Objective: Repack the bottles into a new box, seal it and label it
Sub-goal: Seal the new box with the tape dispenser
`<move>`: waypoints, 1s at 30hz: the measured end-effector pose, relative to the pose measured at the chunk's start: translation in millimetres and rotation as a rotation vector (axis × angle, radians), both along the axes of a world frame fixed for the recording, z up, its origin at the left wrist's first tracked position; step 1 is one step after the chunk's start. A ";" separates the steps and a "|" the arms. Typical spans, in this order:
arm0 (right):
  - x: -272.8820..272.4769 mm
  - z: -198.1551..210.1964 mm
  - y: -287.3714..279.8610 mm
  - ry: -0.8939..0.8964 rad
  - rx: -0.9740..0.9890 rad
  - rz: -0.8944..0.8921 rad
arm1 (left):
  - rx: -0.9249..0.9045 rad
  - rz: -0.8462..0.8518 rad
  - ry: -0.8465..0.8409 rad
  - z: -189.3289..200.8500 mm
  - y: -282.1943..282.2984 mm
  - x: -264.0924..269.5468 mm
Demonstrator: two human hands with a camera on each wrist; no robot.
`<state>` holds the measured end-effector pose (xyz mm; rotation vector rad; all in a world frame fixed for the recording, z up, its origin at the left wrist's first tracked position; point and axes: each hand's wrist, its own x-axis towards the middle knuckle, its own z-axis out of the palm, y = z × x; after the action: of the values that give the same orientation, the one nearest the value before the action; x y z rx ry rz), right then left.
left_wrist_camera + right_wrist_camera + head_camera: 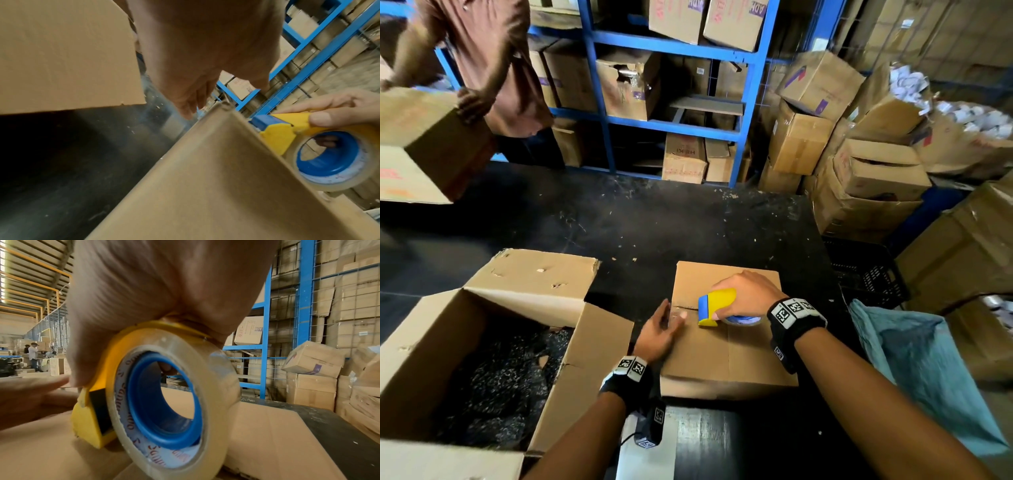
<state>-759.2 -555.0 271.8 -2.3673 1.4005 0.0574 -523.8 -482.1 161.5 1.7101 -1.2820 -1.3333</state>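
Observation:
A closed brown cardboard box (722, 353) lies on the black table (637, 222) in front of me. My right hand (746, 294) grips a yellow and blue tape dispenser (715, 306) loaded with a clear tape roll (164, 402), pressed onto the box's top seam near its left edge. My left hand (661, 329) lies flat with straight fingers on the box's left edge, its fingertips pressing the tape end beside the dispenser. In the left wrist view the dispenser (287, 129) stands on the box top (205, 186). No bottles are visible.
A large open box (482, 342) with dark contents stands at my left. Another person (493, 61) in a brown shirt holds a box (424, 144) at the far left. Blue shelving (671, 85) with cartons stands behind; stacked boxes (859, 171) and a light blue bag (914, 370) crowd the right.

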 end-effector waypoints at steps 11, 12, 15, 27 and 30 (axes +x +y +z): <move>-3.9 7.2 9.5 -0.054 0.008 -0.020 | 0.038 -0.170 -0.040 -19.1 -0.5 6.7; -3.8 7.4 10.7 -0.054 0.008 -0.044 | 0.020 -0.162 -0.063 -20.9 0.3 6.6; -6.7 0.7 15.7 -0.084 -0.014 -0.149 | 0.048 -0.174 -0.058 -27.8 -1.7 7.8; -21.9 6.0 7.5 -0.241 0.068 -0.108 | -0.406 -0.498 -0.783 21.0 1.5 -35.9; -25.4 8.8 5.1 -0.241 0.074 -0.040 | -0.377 -0.549 -0.936 18.1 1.7 -42.2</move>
<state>-784.6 -549.9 280.5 -2.2011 1.3062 -0.1776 -566.1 -480.4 179.6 1.8072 -2.4709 -0.4022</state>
